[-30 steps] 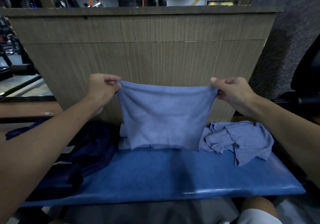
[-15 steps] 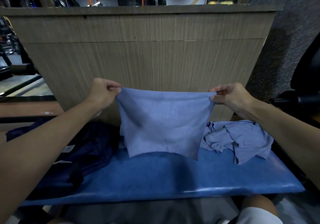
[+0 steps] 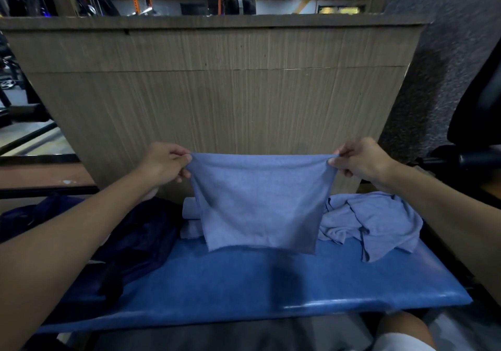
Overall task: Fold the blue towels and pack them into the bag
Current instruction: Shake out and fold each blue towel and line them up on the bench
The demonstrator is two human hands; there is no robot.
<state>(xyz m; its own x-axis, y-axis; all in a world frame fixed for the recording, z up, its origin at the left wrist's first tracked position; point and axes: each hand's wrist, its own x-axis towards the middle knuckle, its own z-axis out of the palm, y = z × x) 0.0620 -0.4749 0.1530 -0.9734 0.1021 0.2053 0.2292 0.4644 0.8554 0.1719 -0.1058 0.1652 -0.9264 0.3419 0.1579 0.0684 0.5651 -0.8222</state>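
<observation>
Rising behind everything, a wood-grain panel (image 3: 217, 101) fills most of the view. Below it runs a blue padded bench (image 3: 244, 291) with a glossy near edge. A dark navy bag (image 3: 141, 236) slumps on the bench's left part, partly hidden by the left forearm. Over the middle of the bench hangs a blue towel (image 3: 257, 204), doubled along its top edge; whether its lower hem touches the pad cannot be told. A crumpled towel heap (image 3: 374, 223) lies on the bench's right part, just beside the hanging one. Folded towels (image 3: 191, 215) sit stacked behind it, near the bag. The left hand (image 3: 162, 165) pinches the towel's top left corner between thumb and curled fingers. The right hand (image 3: 357, 161) pinches the top right corner likewise, with the cloth stretched between them.
</observation>
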